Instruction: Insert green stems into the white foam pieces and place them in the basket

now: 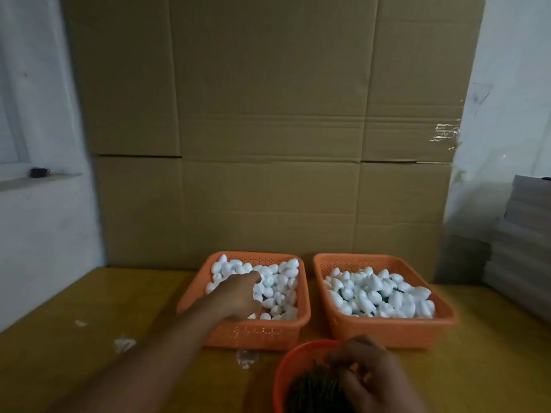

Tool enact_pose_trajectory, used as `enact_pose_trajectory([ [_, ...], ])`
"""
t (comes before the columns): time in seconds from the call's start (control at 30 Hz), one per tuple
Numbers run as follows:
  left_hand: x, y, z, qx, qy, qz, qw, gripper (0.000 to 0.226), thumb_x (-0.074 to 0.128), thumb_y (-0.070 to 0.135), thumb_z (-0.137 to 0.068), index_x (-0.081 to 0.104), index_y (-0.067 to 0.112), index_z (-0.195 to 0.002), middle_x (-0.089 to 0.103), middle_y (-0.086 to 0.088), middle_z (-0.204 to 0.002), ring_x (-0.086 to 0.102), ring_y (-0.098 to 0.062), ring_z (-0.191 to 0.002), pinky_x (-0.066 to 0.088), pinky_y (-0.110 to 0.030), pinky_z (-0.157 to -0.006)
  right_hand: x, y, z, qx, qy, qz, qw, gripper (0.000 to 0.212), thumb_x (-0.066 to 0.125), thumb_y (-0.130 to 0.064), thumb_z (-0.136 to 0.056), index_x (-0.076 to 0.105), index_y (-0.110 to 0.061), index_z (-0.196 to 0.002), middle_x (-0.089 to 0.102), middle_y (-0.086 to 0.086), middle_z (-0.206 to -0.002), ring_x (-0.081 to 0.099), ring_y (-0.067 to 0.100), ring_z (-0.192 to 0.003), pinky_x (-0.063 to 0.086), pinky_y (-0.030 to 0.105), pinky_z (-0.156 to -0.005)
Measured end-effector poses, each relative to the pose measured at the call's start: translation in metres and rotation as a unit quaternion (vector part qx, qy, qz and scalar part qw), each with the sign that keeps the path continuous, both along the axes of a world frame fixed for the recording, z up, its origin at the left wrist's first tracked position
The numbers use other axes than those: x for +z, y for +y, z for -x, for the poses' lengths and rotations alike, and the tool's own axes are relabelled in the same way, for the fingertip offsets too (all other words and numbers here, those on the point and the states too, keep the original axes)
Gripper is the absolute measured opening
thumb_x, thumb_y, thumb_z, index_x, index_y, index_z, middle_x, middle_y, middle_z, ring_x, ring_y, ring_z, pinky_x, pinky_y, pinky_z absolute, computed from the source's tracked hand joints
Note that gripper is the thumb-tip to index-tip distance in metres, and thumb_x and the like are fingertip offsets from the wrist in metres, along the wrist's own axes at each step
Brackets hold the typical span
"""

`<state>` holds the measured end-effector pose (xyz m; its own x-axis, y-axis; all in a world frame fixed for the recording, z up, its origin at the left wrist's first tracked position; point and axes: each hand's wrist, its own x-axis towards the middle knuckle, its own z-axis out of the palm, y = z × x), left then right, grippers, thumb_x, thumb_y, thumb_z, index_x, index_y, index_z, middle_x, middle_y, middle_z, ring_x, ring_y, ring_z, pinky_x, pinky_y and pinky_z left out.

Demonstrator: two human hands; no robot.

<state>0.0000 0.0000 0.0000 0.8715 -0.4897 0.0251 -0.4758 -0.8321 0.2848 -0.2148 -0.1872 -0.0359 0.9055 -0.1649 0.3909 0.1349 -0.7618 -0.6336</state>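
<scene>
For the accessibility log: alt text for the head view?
A person's left hand reaches into the left orange basket of white foam pieces while the right hand picks at green stems in a round orange bowl. A second basket of foam pieces sits to the right.

Perforated orange plastic baskets (256, 335); matt white foam pieces (384, 293); corrugated cardboard backdrop (268, 129); smooth yellowish tabletop (74, 368).
</scene>
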Motion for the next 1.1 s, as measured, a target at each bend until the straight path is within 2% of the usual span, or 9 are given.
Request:
enact_pose_trajectory([
  [0.1, -0.004, -0.01, -0.008, 0.011, 0.009, -0.086, 0.996, 0.048, 0.065, 0.037, -0.09, 0.048, 0.032, -0.135, 0.053, 0.003, -0.131, 0.049, -0.02, -0.122, 0.042, -0.043, -0.106, -0.005, 0.0, 0.0, -0.006, 0.007, 0.01, 1.0, 0.04, 0.069, -0.024, -0.076, 0.067, -0.064, -0.079, 0.064, -0.017, -0.094, 0.061, -0.005, -0.092, 0.048, 0.013, -0.072],
  [0.27, -0.007, -0.021, -0.013, -0.011, 0.07, -0.097, 0.993, 0.041, 0.068, 0.033, -0.089, 0.06, 0.021, -0.127, 0.062, 0.0, -0.12, 0.057, -0.016, -0.102, 0.048, -0.032, -0.091, -0.008, 0.005, -0.001, -0.016, 0.019, 0.029, 0.999, 0.041, 0.063, -0.029, -0.072, 0.062, -0.07, -0.081, 0.061, -0.027, -0.097, 0.058, -0.014, -0.097, 0.046, 0.007, -0.077],
  [0.43, -0.014, -0.029, -0.019, -0.008, 0.076, -0.14, 0.987, 0.036, 0.066, 0.033, -0.091, 0.062, 0.016, -0.123, 0.065, -0.002, -0.118, 0.06, -0.018, -0.108, 0.049, -0.035, -0.097, -0.014, 0.008, -0.001, -0.002, 0.017, 0.066, 0.998, 0.04, 0.062, -0.033, -0.074, 0.059, -0.071, -0.086, 0.056, -0.035, -0.106, 0.055, -0.016, -0.103, 0.047, 0.012, -0.084],
  [0.57, -0.018, -0.031, -0.024, 0.007, 0.055, -0.162, 0.985, 0.016, 0.066, 0.032, -0.092, 0.061, 0.017, -0.097, 0.059, 0.003, -0.091, 0.056, -0.015, -0.094, 0.045, -0.029, -0.084, -0.015, 0.012, 0.001, 0.012, 0.01, 0.068, 0.998, 0.03, 0.055, -0.042, -0.072, 0.058, -0.07, -0.084, 0.055, -0.034, -0.112, 0.056, -0.013, -0.105, 0.049, 0.016, -0.09],
  [0.67, -0.017, -0.03, -0.02, 0.037, 0.045, -0.159, 0.986, 0.028, 0.068, 0.036, -0.091, 0.06, 0.016, -0.11, 0.058, 0.0, -0.108, 0.049, -0.015, -0.095, 0.042, -0.029, -0.078, -0.014, 0.014, 0.004, 0.022, 0.014, 0.08, 0.996, 0.026, 0.056, -0.041, -0.074, 0.058, -0.066, -0.081, 0.055, -0.032, -0.11, 0.059, -0.011, -0.1, 0.051, 0.018, -0.088],
  [0.8, -0.015, -0.028, -0.018, 0.086, 0.014, -0.132, 0.987, 0.052, 0.075, 0.043, -0.082, 0.054, 0.016, -0.121, 0.052, 0.0, -0.122, 0.052, -0.024, -0.115, 0.048, -0.04, -0.095, -0.014, 0.014, 0.008, 0.022, 0.018, 0.081, 0.996, 0.032, 0.055, -0.043, -0.076, 0.067, -0.054, -0.103, 0.055, -0.029, -0.107, 0.059, -0.007, -0.1, 0.051, 0.018, -0.087],
  [0.9, -0.016, -0.026, -0.017, 0.106, 0.001, -0.13, 0.986, 0.069, 0.076, 0.045, -0.08, 0.044, 0.017, -0.134, 0.044, 0.0, -0.135, 0.048, -0.028, -0.125, 0.047, -0.045, -0.102, -0.013, 0.014, 0.009, 0.015, 0.018, 0.081, 0.996, 0.031, 0.056, -0.04, -0.077, 0.07, -0.046, -0.104, 0.058, -0.025, -0.103, 0.06, -0.005, -0.095, 0.05, 0.017, -0.085],
  [0.97, -0.017, -0.027, -0.02, 0.108, -0.002, -0.096, 0.99, 0.068, 0.076, 0.041, -0.081, 0.044, 0.014, -0.135, 0.05, -0.003, -0.133, 0.051, -0.026, -0.121, 0.049, -0.044, -0.099, -0.013, 0.012, 0.01, 0.01, 0.018, 0.084, 0.996, 0.029, 0.056, -0.04, -0.078, 0.07, -0.044, -0.103, 0.059, -0.023, -0.101, 0.06, -0.004, -0.094, 0.049, 0.017, -0.085],
  [1.1, -0.013, -0.026, -0.018, 0.098, -0.055, -0.041, 0.993, 0.039, 0.07, 0.034, -0.087, 0.059, 0.012, -0.118, 0.061, -0.005, -0.117, 0.056, -0.022, -0.113, 0.044, -0.035, -0.1, -0.013, 0.009, 0.011, 0.007, 0.023, 0.09, 0.996, 0.026, 0.059, -0.038, -0.084, 0.069, -0.044, -0.108, 0.059, -0.024, -0.102, 0.058, -0.004, -0.096, 0.048, 0.013, -0.084],
])
